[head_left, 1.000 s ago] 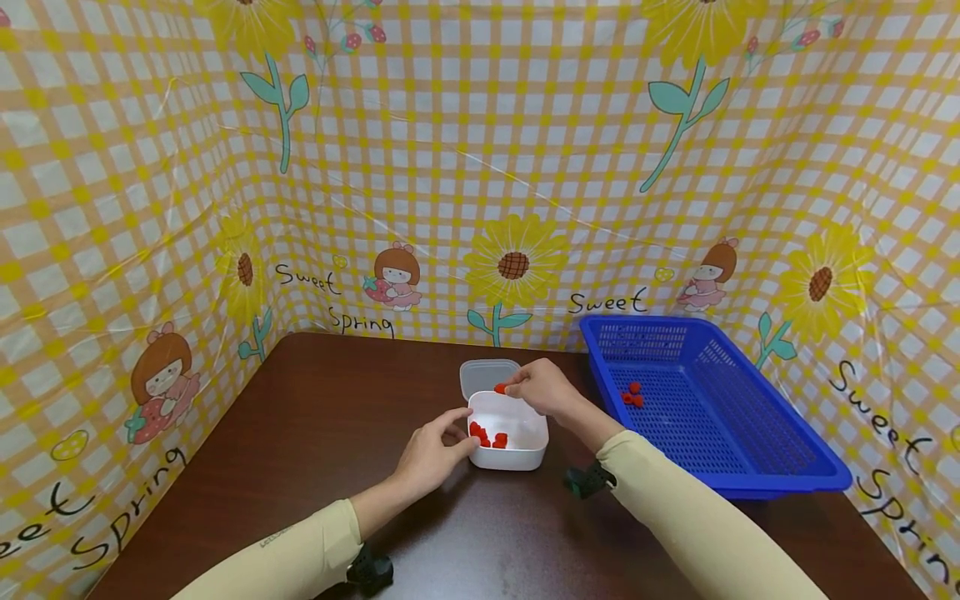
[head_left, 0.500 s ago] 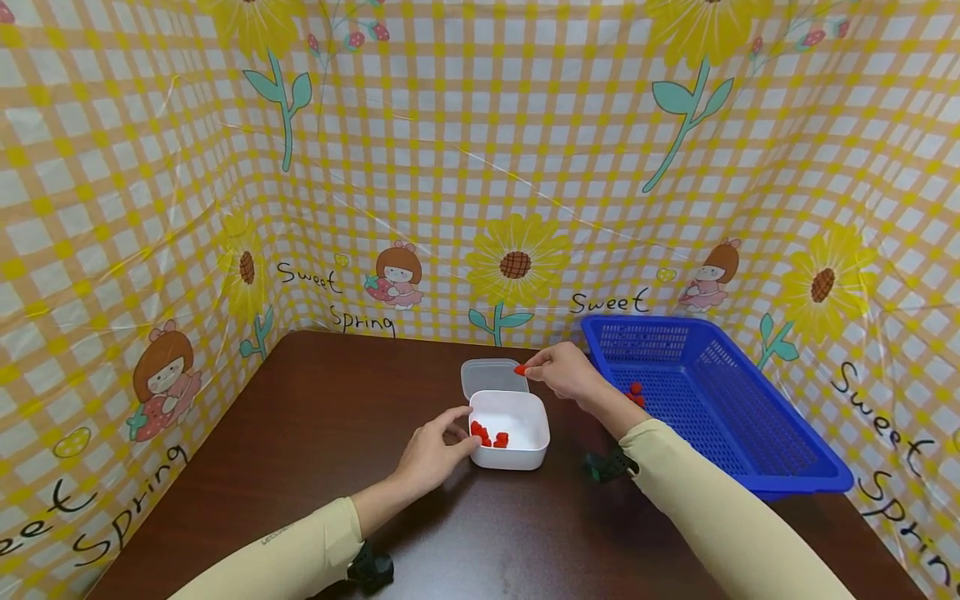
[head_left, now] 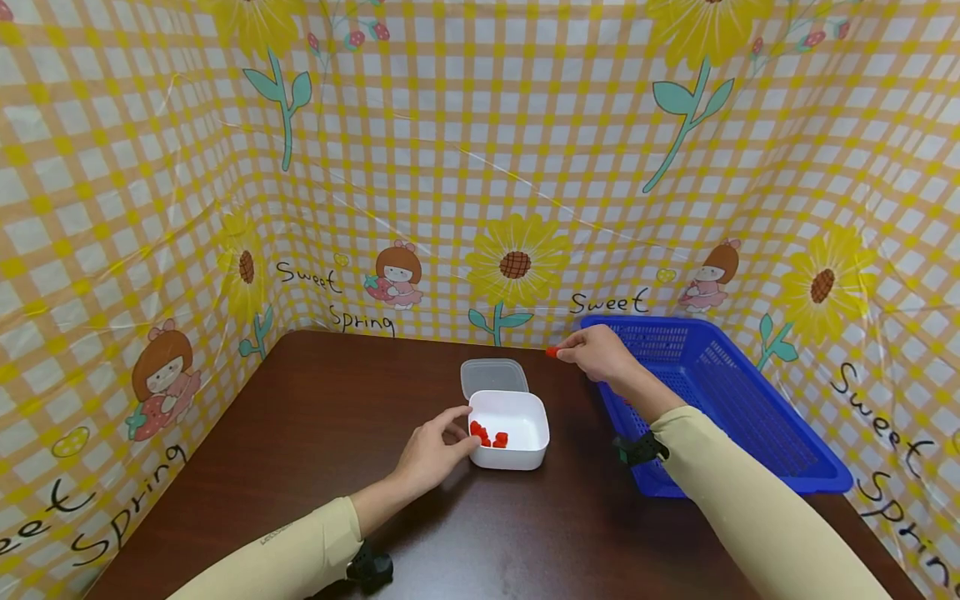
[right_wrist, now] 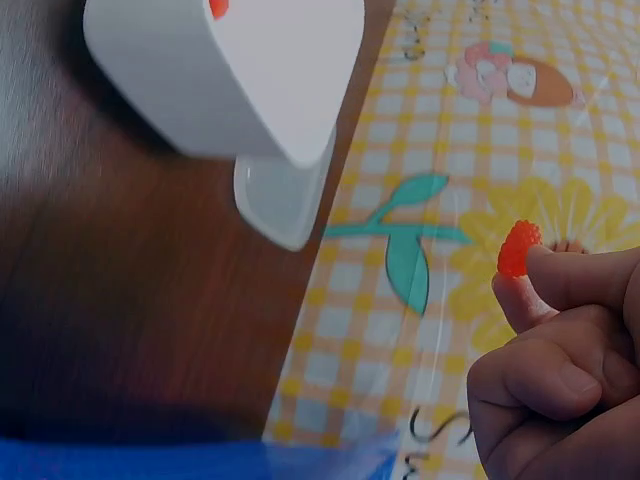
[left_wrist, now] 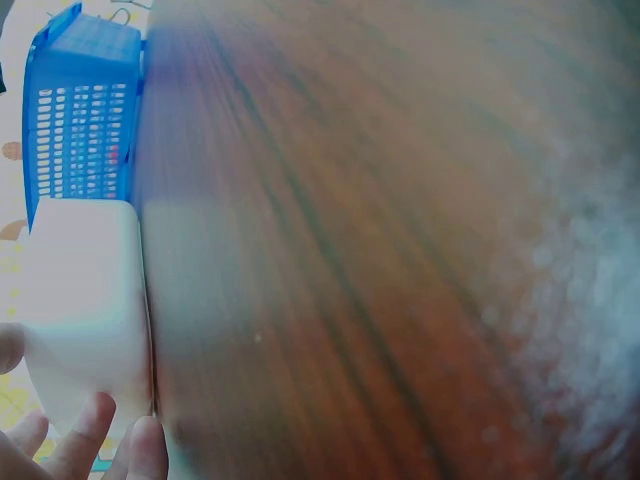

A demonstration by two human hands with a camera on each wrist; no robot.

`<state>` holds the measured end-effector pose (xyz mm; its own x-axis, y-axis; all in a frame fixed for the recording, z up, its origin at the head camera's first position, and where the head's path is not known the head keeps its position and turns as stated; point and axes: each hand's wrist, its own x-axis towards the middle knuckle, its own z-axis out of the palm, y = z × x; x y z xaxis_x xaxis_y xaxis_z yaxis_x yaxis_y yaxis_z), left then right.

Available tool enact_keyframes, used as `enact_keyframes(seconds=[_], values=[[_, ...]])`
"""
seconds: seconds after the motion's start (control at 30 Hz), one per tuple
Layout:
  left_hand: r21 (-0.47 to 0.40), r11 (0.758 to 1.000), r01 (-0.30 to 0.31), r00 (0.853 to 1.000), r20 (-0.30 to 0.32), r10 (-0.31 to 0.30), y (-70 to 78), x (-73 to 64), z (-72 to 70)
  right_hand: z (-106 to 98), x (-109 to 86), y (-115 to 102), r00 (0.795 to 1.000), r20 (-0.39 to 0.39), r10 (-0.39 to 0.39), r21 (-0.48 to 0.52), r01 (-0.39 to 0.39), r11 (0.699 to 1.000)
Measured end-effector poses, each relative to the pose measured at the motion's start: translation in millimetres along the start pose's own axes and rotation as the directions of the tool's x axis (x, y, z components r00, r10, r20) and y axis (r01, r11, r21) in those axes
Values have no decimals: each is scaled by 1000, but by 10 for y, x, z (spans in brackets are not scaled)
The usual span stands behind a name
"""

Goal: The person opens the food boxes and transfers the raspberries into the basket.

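Note:
My right hand (head_left: 597, 352) pinches a red raspberry (right_wrist: 519, 248) between thumb and fingertip, held up above the table behind and to the right of a white box (head_left: 517, 458). My left hand (head_left: 429, 454) holds the left side of this box, its thumb near the front corner and a finger farther back. Several red raspberries (head_left: 500, 439) lie inside the box at its near left. In the left wrist view, fingertips (left_wrist: 92, 425) touch the box's outer wall.
A clear lid (head_left: 491, 375) lies behind the box. To the right stands a blue perforated basket (head_left: 810, 483), partly covered by my right forearm; a bit of red (head_left: 627, 401) shows in it. A checked cloth (head_left: 420, 167) hangs around the dark table (head_left: 360, 392).
My right hand has moved from above the box's back rim to the right and back, carrying the raspberry toward the basket's near-left side. The left hand and box have stayed put.

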<state>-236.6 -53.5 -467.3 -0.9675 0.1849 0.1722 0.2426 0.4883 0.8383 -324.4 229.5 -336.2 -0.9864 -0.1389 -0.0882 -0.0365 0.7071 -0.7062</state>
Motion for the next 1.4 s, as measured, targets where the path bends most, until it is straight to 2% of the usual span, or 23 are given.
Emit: enact_keyframes(seconds=[0.33,0.77,1.1,1.4], values=[[-2,1000,-1,1000,6,1,1,-4,-6,-326,2,219,1000,-1,24,-74,-24,997],[-6,1000,2,1000,11,-2,-9,1,3,-621,-12,599,998,3,66,-65,-66,996],[-6,1000,8,1000,9,-8,-16,-3,4,-748,31,879,996,13,91,-69,-90,994],[-6,1000,11,1000,10,-11,-17,3,8,-763,80,1052,988,12,154,-105,-152,983]])
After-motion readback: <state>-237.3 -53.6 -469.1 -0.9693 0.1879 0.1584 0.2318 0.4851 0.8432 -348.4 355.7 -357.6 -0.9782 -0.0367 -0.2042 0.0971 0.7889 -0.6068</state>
